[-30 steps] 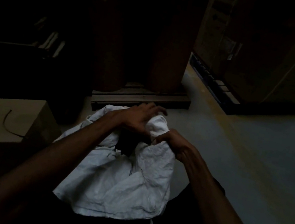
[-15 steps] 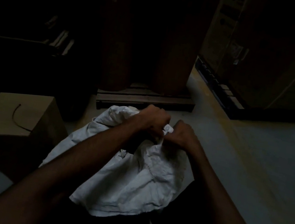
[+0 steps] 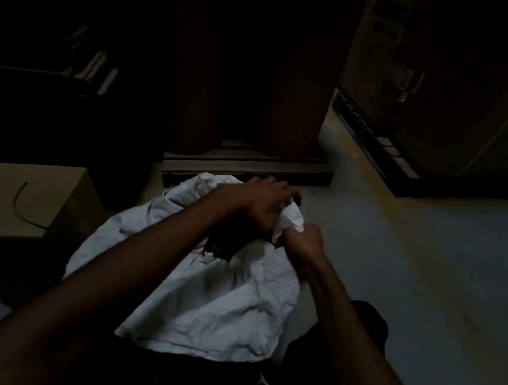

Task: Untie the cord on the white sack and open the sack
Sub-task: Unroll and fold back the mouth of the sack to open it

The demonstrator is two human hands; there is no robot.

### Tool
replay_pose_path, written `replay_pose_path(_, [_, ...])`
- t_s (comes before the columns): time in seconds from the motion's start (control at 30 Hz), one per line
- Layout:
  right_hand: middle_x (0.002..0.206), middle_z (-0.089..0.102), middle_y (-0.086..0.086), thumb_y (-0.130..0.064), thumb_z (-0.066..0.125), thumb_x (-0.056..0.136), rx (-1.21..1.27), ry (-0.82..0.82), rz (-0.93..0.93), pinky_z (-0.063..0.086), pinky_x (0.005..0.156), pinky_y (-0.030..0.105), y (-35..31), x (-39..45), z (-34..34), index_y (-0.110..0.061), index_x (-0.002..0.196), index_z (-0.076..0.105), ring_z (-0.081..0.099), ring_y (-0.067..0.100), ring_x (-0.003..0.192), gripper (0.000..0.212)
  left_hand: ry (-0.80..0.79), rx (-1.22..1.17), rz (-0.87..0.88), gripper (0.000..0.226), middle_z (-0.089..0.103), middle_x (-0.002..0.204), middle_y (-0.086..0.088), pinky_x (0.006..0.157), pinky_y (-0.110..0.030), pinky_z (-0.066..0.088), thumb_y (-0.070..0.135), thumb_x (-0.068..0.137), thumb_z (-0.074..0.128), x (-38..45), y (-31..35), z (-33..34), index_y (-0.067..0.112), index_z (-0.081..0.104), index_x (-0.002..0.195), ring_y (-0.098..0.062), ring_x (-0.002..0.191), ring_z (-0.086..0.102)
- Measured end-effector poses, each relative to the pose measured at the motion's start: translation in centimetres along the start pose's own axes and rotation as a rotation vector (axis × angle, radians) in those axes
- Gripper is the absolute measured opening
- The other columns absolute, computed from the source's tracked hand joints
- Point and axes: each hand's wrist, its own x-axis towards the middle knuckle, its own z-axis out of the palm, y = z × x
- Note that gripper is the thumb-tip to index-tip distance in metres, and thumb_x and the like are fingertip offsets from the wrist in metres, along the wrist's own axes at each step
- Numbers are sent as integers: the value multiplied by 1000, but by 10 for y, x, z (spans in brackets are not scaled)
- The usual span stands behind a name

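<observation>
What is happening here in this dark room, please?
A person is working on a white sack that sits on the floor before them. Both hands are at its bunched top: the left hand holds the gathered cloth from above, and the right hand pinches the cloth beside it. The cord itself cannot be made out in this dim light, so it is unclear whether it is untied. A cardboard box stands to the left, and a wooden pallet lies behind the sack.

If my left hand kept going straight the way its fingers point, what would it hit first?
Probably the wooden pallet. The left hand lies over the top of the white sack, fingers reaching past its far edge towards the pallet just beyond. The scene is dark, so depth is uncertain.
</observation>
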Motion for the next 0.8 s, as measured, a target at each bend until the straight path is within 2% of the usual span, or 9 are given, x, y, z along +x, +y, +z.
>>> replay_pose_path(0.1, [83, 57, 8, 3, 68, 74, 47, -77, 18, 42, 56, 26, -4, 3, -11, -2, 94, 55, 57, 20, 71, 24, 137, -50, 28, 89, 50, 139, -2, 108, -42, 30, 41, 66, 77, -15, -6, 11, 25, 37, 144, -22, 127, 44])
replay_pose_path(0.23, [87, 66, 16, -3, 69, 60, -1, -180, 37, 50, 59, 30, -4, 11, -14, 3, 110, 61, 66, 30, 76, 52, 301, 126, -48, 75, 50, 124, 0, 98, -43, 38, 47, 65, 69, -23, -16, 30, 25, 40, 130, -21, 114, 48])
replay_pose_path(0.33, [77, 63, 13, 0, 66, 73, -27, -295, 100, 51, 61, 32, 3, 13, -13, 6, 111, 63, 62, 24, 66, 39, 274, 54, -147, 45, 61, 108, 1, 85, -39, 45, 47, 70, 60, -22, -14, 37, 26, 49, 108, -21, 101, 59])
replay_pose_path(0.4, [83, 63, 11, -11, 73, 71, -141, -220, 104, 52, 62, 32, 6, 14, -11, 2, 111, 61, 66, 27, 76, 45, 239, -7, -194, 43, 67, 96, 0, 77, -39, 50, 60, 75, 43, -20, -18, 44, 24, 55, 96, -24, 90, 65])
replay_pose_path(0.47, [110, 61, 15, -38, 77, 66, -452, -36, -24, 53, 81, 38, 9, 16, -7, -6, 127, 52, 63, 34, 105, 74, 240, -113, -205, 58, 68, 94, -6, 75, -39, 50, 68, 79, 36, -19, -19, 42, 19, 62, 94, -28, 88, 66])
replay_pose_path(0.53, [134, 45, 17, -53, 71, 66, -744, 156, -265, 41, 98, 48, 5, 11, 5, -12, 141, 35, 46, 39, 123, 93, 189, -270, -291, 50, 67, 106, -19, 83, -41, 52, 50, 88, 49, -18, -11, 32, 5, 64, 103, -35, 98, 63])
replay_pose_path(0.63, [129, 48, 12, -46, 76, 60, -919, 329, -526, 41, 95, 48, 1, 7, 36, -13, 143, 35, 48, 34, 117, 98, 72, -267, -341, 34, 67, 109, -19, 78, -35, 48, 35, 94, 55, -6, -5, 16, 3, 65, 101, -32, 94, 63])
replay_pose_path(0.7, [123, 52, 10, -37, 80, 60, -932, 355, -538, 45, 88, 44, 4, 13, 50, -13, 138, 41, 52, 30, 112, 90, 6, -220, -299, 33, 69, 102, -13, 73, -33, 48, 42, 87, 58, -1, -10, 10, 10, 63, 95, -27, 87, 63])
replay_pose_path(0.8, [116, 59, 13, -26, 73, 73, -847, 242, -555, 46, 85, 40, 10, 27, 48, -9, 121, 54, 58, 34, 108, 54, -6, -345, -241, 52, 65, 103, -13, 65, -27, 45, 22, 79, 73, -12, -30, 6, 10, 51, 124, -23, 90, 62])
